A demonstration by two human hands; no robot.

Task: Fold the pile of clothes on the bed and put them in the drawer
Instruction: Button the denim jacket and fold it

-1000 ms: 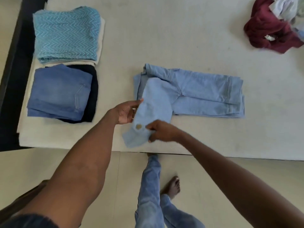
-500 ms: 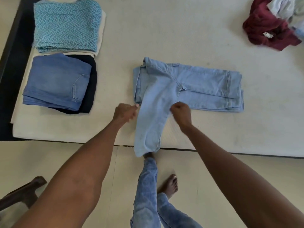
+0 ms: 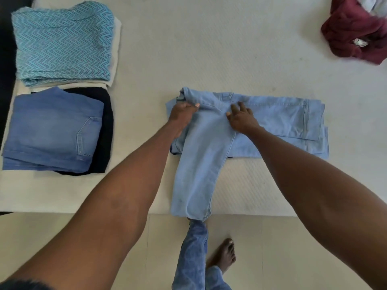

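Light blue jeans (image 3: 272, 122) lie partly folded on the cream bed (image 3: 209, 49), with one flap hanging down to the bed's front edge. My left hand (image 3: 182, 116) grips the denim at the jeans' upper left corner. My right hand (image 3: 240, 120) presses flat on the middle of the jeans with fingers spread. At the far right, a crumpled maroon garment (image 3: 351, 36) sits with a pale cloth (image 3: 377, 5) on top of it.
At the left of the bed lie folded clothes: a teal zigzag top (image 3: 62, 42) on a cream piece, and darker blue jeans (image 3: 50, 130) on a black garment (image 3: 104, 130). Below the bed edge are a tiled floor (image 3: 272, 248) and my legs and bare foot (image 3: 224, 256).
Both hands moved away from me up the jeans, from the hanging flap to the waist area. My right hand went from gripping the cloth to pressing flat. The flap now lies spread toward the bed's edge.
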